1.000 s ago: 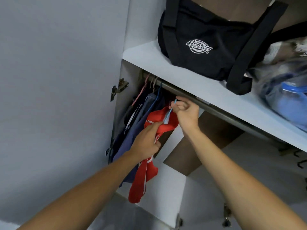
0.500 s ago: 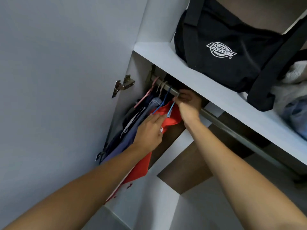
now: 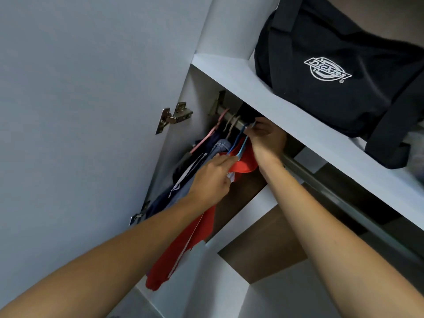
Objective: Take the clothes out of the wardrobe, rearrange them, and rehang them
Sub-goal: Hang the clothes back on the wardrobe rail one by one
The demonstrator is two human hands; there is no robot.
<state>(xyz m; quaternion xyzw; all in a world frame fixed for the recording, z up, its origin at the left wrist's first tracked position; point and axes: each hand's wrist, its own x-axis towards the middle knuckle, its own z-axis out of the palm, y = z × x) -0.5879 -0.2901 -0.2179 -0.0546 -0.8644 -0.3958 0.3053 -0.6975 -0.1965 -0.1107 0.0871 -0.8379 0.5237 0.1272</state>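
A light-blue hanger carrying a red garment is pinched at its hook by the right hand at the rail. The garment's collar is held by the left hand. A black bag is seen on the shelf above.

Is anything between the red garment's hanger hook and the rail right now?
Nothing visible. The right hand holds the blue hanger at the rail, beside the other hangers. The left hand holds the red garment. The hook itself is hidden behind the fingers.
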